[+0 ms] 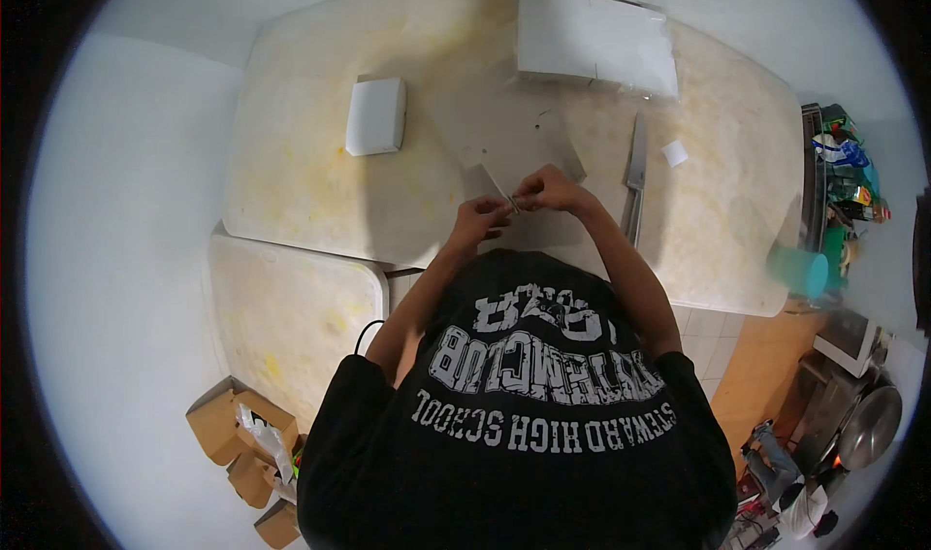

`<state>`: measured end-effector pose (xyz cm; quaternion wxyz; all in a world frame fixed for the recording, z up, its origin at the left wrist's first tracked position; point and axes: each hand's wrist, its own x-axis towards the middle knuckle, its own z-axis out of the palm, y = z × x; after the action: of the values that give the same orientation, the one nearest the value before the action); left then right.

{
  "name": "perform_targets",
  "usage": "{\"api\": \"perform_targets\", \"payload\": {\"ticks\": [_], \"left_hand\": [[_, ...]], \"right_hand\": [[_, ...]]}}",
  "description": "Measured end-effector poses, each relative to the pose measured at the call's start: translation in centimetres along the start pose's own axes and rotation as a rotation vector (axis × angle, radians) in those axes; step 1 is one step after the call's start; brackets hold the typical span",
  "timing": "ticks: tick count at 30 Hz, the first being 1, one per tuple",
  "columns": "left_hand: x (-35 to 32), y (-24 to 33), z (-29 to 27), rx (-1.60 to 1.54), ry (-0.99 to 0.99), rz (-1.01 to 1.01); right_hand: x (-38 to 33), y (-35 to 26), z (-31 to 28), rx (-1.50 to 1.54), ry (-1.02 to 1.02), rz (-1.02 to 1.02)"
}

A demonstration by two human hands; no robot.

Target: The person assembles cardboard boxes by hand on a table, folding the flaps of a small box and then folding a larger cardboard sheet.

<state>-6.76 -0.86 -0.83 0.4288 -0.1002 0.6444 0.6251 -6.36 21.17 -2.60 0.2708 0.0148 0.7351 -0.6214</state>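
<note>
My left hand (478, 222) and my right hand (549, 191) meet over a large stained white cutting board (320, 191). Both pinch the near end of a thin clear plastic bag (504, 147) that lies flat on the board, reaching away from me. Exactly what my fingertips grip is too small to tell. A large knife (635, 177) lies on the board just to the right of my right hand, blade pointing away. A small white block (376, 115) sits to the upper left of my hands.
A big white slab (593, 44) in clear wrap lies at the board's far edge. A small white cube (674, 152) sits right of the knife. A second board (291, 317) is at lower left, cardboard boxes (242, 443) on the floor, a teal cup (800, 271) and bottles (844, 162) at right.
</note>
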Motion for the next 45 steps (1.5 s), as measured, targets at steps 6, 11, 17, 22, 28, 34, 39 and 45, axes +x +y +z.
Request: {"api": "perform_targets", "payload": {"ticks": [6, 11, 17, 22, 28, 34, 39, 45], "left_hand": [[0.3, 0.0, -0.1, -0.019, 0.036, -0.026], [0.0, 1.7, -0.7, 0.952, 0.211, 0.781], [1.1, 3.5, -0.8, 1.372, -0.026, 1.041], [3.1, 1.7, -1.3, 1.338, -0.175, 1.12], [4.3, 0.4, -1.1, 1.418, -0.315, 1.019], [3.9, 1.1, -0.9, 1.493, -0.353, 0.99], [3.4, 1.3, 0.0, 1.54, -0.375, 0.925], [3.3, 0.0, 1.2, 1.359, -0.25, 0.966]], "right_hand": [[0.0, -0.6, 0.6, -0.021, 0.016, 0.009], [-0.2, -0.6, 1.2, -0.107, 0.06, -0.003], [-0.1, 0.9, 0.5, -0.213, 0.119, -0.068], [-1.0, -0.3, 1.0, -0.212, 0.1, 0.027], [-1.0, 0.9, 1.2, -0.52, 0.127, 0.065], [-1.6, 0.8, 1.3, -0.699, 0.166, 0.082], [-3.0, 1.0, 1.8, -0.68, 0.25, 0.076], [-7.5, 0.0, 3.4, -0.928, 0.341, -0.073]]}}
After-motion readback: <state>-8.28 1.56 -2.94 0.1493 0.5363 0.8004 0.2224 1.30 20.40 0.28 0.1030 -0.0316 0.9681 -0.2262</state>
